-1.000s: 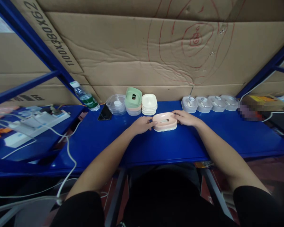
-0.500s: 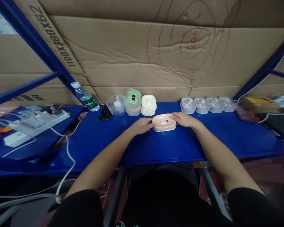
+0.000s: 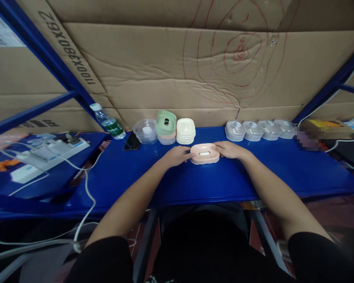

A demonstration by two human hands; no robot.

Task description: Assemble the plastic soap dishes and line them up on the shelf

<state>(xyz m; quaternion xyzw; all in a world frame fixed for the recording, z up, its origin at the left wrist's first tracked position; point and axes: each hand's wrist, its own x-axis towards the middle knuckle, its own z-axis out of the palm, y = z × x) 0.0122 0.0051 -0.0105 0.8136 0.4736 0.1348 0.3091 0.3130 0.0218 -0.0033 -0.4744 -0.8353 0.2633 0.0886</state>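
A pink soap dish (image 3: 205,158) with a white oval piece (image 3: 204,153) showing in its middle slot sits on the blue table in front of me. A thin pale edge shows beneath its pink rim. On its left end, the thumb and fingers of my left hand (image 3: 178,156) are closed. My right hand (image 3: 227,149) grips the opposite end, thumb on the rim. Behind the dish stand a stack of cream lids (image 3: 185,129) and a green slotted tray (image 3: 166,122) tilted on top of pink and clear parts (image 3: 166,138).
Several clear lidded boxes (image 3: 235,131) line the back right. Clear plastic bowls (image 3: 145,131), a black phone (image 3: 131,141) and a water bottle (image 3: 109,122) are at the back left. A power strip (image 3: 51,157) with white cables lies further left. Cardboard (image 3: 153,67) walls off the back.
The pink tray's slot showed a dark gap beside the white piece; now white fills more of it, and the tray looks more level. Both hands have kept their hold.
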